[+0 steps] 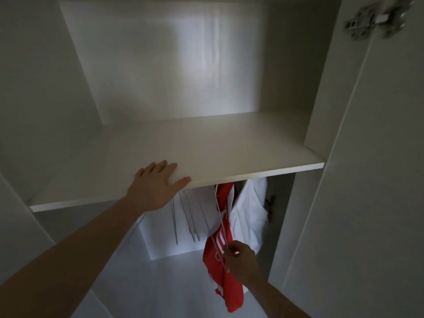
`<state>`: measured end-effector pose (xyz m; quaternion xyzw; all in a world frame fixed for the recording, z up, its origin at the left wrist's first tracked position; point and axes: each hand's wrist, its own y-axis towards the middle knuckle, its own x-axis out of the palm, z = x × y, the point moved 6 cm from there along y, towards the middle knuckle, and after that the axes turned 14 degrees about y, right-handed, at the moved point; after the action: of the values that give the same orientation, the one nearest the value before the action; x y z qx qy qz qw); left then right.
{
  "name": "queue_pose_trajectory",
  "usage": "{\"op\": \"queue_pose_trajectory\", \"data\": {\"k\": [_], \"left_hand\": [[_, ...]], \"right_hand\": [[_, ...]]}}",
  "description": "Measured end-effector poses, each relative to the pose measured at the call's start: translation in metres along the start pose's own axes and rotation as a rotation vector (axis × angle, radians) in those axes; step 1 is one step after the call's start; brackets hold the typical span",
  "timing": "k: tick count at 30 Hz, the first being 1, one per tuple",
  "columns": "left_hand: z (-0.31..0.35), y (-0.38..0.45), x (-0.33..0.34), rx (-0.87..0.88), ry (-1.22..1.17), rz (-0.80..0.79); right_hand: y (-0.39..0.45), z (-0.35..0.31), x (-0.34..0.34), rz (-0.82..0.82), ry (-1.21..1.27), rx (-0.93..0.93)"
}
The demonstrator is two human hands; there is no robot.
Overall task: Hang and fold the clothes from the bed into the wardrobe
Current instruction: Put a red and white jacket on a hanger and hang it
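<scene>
The red garment (220, 267), red with white stripes, hangs on a white hanger (220, 226) below the shelf (229, 143), towards its right end. The hook end runs up behind the shelf's front edge; whether it is seated on a rail cannot be told, as no rail shows.

Right hand (241, 260): its grip is closed in a pinch on the lower end of the hanger, fingers curled about the wire, below the shelf. Left hand (156, 187): flat on the shelf's front edge, fingers straight on top and thumb along the lip, holding nothing.

Risks, as judged:
- If the hook is not on a rail, letting go would drop hanger and garment to the wardrobe floor.
- The hanger sits steeply tilted and the cloth is bunched towards its low end; it may slide off, caused by the pull at that end.
- The hook's seat is out of sight behind the shelf, so it must be placed by feel.

Surroundings: a white garment (250, 214) hangs just beside the red one, towards the shelf's right end, and touches it; it crowds the space. Several bare hangers (190, 216) hang under the shelf's middle and could snag. The open door (367, 157) with its hinge (376, 17) stands beyond the shelf's right end.
</scene>
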<state>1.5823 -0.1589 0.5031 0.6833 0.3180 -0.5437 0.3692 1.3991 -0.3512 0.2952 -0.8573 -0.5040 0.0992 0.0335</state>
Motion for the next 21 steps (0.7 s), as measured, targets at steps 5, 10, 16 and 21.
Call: {"op": "queue_pose_trajectory", "data": {"k": [5, 10, 16, 21], "left_hand": [[-0.001, -0.004, -0.003, -0.015, -0.042, 0.092], [-0.003, -0.006, -0.003, 0.091, -0.051, 0.151], [0.024, -0.050, -0.014, 0.208, -0.212, 0.358], [0.117, -0.123, -0.005, 0.561, -0.464, 0.370]], "right_hand": [[-0.063, -0.008, -0.026, 0.108, 0.000, 0.010], [-0.140, -0.022, -0.059, 0.225, -0.087, 0.020], [-0.258, -0.028, -0.090, 0.397, -0.117, 0.071], [-0.361, -0.033, -0.123, 0.523, -0.153, 0.065]]}}
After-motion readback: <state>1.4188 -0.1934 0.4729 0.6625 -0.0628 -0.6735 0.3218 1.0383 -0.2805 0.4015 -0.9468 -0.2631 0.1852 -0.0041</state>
